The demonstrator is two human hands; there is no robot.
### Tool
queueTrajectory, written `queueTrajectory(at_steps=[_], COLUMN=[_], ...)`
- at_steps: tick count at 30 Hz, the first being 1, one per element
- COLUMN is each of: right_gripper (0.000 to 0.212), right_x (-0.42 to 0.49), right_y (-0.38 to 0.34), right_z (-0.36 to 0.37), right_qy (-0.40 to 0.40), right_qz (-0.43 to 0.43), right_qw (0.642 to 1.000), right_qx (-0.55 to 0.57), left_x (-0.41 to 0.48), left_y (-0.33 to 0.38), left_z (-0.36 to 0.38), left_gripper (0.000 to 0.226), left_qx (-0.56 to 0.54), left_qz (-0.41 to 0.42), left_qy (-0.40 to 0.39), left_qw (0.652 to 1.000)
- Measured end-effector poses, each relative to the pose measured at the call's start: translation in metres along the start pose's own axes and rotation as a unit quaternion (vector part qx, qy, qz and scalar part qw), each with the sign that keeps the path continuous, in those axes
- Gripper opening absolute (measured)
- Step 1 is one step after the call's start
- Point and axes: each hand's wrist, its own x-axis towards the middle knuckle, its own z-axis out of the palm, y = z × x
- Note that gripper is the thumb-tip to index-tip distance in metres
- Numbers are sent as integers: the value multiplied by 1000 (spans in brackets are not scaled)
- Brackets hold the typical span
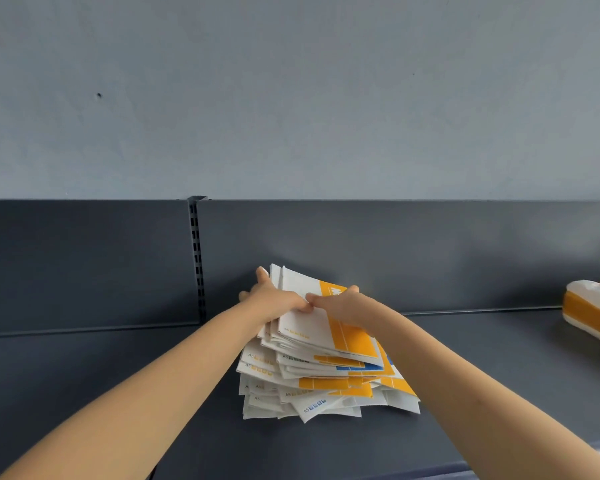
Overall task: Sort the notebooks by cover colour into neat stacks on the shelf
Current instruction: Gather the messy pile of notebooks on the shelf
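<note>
A pale grey wall (291,98) fills the upper half of the view, and below it runs a dark grey shelf (101,375) with an upright back panel (430,254) of the same colour. Near the middle of the shelf, close to the back panel, lies an untidy pile of notebooks (309,386), fanned out at differing angles; most covers are white with orange blocks, and a few show blue blocks. Two bare forearms reach in from the lower corners and meet over the pile. At the right edge of the view a wrapped orange and white bundle (593,310) lies on the shelf, well apart from the pile. The top notebook (326,320), white with an orange band, is tilted up at its far end. The left hand (274,299) grips its far left edge, fingers curled behind it and thumb on the cover. The right hand (340,306) holds the same notebook, its fingers curled over the orange band, and the two thumbs almost touch. A slotted upright (196,258) divides the back panel left of the pile.
</note>
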Motion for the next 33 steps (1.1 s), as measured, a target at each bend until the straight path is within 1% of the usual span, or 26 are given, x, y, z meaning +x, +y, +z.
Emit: queueTrajectory(at_steps=[3, 5, 7, 9, 12, 14, 18, 20, 21, 23, 24, 25, 27, 28, 31, 33], right_gripper=[102, 102, 99, 97, 98, 99, 108, 101, 93, 80, 80, 81, 84, 84, 84, 78], right_x=[0, -2, -3, -4, -9, -12, -20, -24, -28, -34, -35, -38, -44, -49, -71, -90], right_y=[-1, -1, -1, 0, 3, 6, -1, -13, -21, -34, -40, -46, -58, -64, -86, -105], right_z=[0, -1, -1, -1, -5, -11, -35, -49, -54, -59, -57, -54, -39, -29, 3, 30], right_qy=[-6, -5, -7, -12, -22, -22, -19, -37, -46, -54, -51, -51, -55, -61, -88, -99], right_qz=[2, 3, 2, 1, -3, -11, -34, -47, -58, -82, -88, -92, -95, -97, -108, -125], right_qw=[1000, 999, 999, 1000, 1000, 1000, 999, 997, 995, 989, 987, 986, 986, 986, 980, 974], right_qx=[20, 33, 31, 12, -4, -4, 34, 57, 72, 110, 122, 127, 125, 125, 144, 159], left_x=[5, 8, 7, 1, 1, 3, 6, 0, -4, -12, -16, -20, -30, -36, -52, -65], left_y=[0, 1, 2, 3, -2, -4, -1, 2, 4, 3, 1, -4, -17, -25, -57, -83], left_z=[-1, -3, -4, -2, 1, -3, -20, -32, -39, -53, -60, -67, -82, -89, -117, -142], left_gripper=[122, 128, 130, 124, 101, 88, 84, 80, 76, 57, 47, 45, 53, 54, 39, 35], left_qx=[-23, -76, -126, -168, -227, -259, -332, -359, -369, -367, -360, -353, -336, -329, -323, -324], left_qz=[20, 38, 31, 3, -38, -35, -10, 5, 10, 14, 15, 11, 4, -2, -8, -7], left_qy=[-1, -18, -40, -62, -58, -53, -53, -56, -60, -63, -64, -57, -53, -56, -39, -29], left_qw=[1000, 996, 991, 984, 971, 964, 942, 932, 927, 928, 931, 934, 940, 943, 946, 946])
